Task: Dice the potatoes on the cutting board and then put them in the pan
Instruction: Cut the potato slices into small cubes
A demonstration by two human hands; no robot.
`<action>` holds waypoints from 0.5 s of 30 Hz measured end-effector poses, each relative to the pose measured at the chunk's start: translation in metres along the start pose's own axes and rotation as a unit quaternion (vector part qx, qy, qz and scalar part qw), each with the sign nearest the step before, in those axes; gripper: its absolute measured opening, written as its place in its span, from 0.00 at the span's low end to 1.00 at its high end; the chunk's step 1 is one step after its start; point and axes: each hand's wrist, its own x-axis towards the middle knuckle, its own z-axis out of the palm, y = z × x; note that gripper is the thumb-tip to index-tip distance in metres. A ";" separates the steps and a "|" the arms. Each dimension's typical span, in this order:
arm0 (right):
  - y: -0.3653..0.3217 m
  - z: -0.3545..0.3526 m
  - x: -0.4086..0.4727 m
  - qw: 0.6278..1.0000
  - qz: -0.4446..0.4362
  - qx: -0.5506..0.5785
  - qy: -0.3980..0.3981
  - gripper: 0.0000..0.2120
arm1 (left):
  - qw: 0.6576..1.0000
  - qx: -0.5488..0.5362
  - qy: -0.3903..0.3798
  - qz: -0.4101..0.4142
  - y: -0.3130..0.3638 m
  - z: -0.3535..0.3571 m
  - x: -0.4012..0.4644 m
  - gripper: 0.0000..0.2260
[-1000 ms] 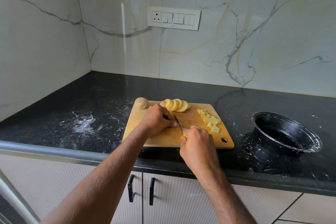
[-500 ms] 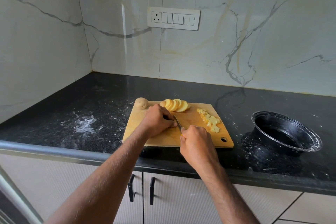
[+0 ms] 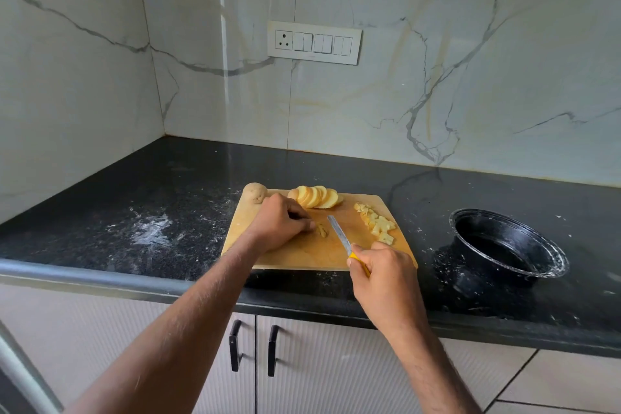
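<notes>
A wooden cutting board (image 3: 295, 254) lies on the black counter. A fan of potato slices (image 3: 317, 197) sits at its far edge, a whole potato (image 3: 254, 192) at its far left corner, and a pile of diced pieces (image 3: 378, 223) on its right side. My left hand (image 3: 280, 223) has curled fingers holding a small piece of potato (image 3: 322, 230) down on the board. My right hand (image 3: 381, 274) grips a yellow-handled knife (image 3: 339, 233), whose blade points away, just right of that piece. The black pan (image 3: 507, 247) stands tilted to the right of the board.
White powder smears (image 3: 148, 228) mark the counter left of the board, and specks lie around the pan. A marble wall with a switch panel (image 3: 314, 43) rises behind. Cabinet doors with black handles (image 3: 235, 349) are below the counter edge.
My right hand has drawn the knife back and to the right, away from my left hand. More of the blade and the small potato piece now show.
</notes>
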 end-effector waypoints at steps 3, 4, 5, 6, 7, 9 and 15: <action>-0.006 0.008 0.004 1.000 -0.008 -0.017 0.004 0.14 | 0.997 -0.051 0.049 -0.015 -0.003 0.000 -0.002 0.04; -0.009 0.010 0.004 1.000 -0.013 -0.025 0.003 0.14 | 0.996 -0.059 0.060 -0.017 -0.004 0.001 -0.002 0.05; -0.012 0.012 0.005 0.999 -0.020 -0.035 0.003 0.14 | 0.995 -0.066 0.067 -0.018 -0.005 0.001 -0.002 0.05; -0.016 0.014 0.006 0.998 -0.027 -0.048 -0.002 0.14 | 0.995 -0.069 0.071 -0.018 -0.005 0.001 -0.001 0.05; -0.019 0.016 0.007 0.998 -0.034 -0.060 -0.010 0.14 | 0.995 -0.069 0.075 -0.016 -0.006 0.002 0.000 0.05; -0.024 0.018 0.009 0.995 -0.044 -0.079 -0.031 0.13 | 0.996 -0.056 0.073 -0.011 -0.008 0.002 0.002 0.05; -0.011 0.010 0.020 0.989 -0.012 -0.141 -0.036 0.12 | 0.999 0.012 0.042 0.005 -0.012 0.007 0.004 0.06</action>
